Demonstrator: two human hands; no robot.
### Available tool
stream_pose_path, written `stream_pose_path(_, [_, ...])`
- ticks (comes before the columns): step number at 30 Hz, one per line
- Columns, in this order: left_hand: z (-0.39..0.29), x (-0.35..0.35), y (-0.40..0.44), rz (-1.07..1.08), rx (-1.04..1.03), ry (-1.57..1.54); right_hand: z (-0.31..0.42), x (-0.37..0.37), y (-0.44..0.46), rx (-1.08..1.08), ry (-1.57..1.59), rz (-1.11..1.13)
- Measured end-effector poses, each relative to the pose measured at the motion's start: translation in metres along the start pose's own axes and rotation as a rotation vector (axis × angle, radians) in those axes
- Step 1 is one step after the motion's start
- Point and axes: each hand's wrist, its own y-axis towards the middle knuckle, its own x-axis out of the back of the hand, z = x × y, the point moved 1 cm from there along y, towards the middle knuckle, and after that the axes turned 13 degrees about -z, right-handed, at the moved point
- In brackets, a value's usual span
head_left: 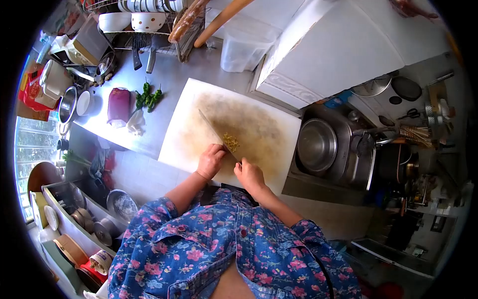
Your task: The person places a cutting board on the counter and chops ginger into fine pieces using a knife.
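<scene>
At the cutting board's near edge, the right hand grasps the kitchen knife, while the left hand curls beside its blade, hold unclear, perhaps for guiding it near the mid-board chopped yellowish pieces.

Head view, one: worn on the person's head, wide-angle, aimed steeply downward and forward; curved black borders at the left and right of the frame. Nearest the lens, lower centre: floral shirt. Farther, mid-frame, seen from above: left hand, right hand, cutting board. Outermost, curved by the lens: window, left edge; spotted bowl, upper left.
</scene>
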Motion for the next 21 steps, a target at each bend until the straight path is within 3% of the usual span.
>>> stream_pose_path(5, [-0.001, -0.003, -0.003, -0.015, 0.027, -0.005, 0.0, 0.037, -0.001, -0.036, 0.042, 0.035])
stream_pose_path(6, [-0.001, -0.005, 0.0, -0.015, 0.024, 0.0, 0.007, 0.055, 0.0, -0.109, 0.04, 0.186])
stream_pose_path(9, [-0.001, -0.004, 0.0, -0.011, 0.001, 0.011, 0.005, 0.061, -0.009, -0.083, -0.001, 0.21])
stream_pose_path(17, [0.003, -0.002, -0.006, 0.081, -0.044, 0.065, 0.006, -0.004, 0.001, 0.011, -0.018, -0.005])
stream_pose_path(21, [0.007, 0.002, -0.006, 0.104, -0.086, 0.006, 0.0, 0.018, 0.004, -0.027, 0.086, 0.045])
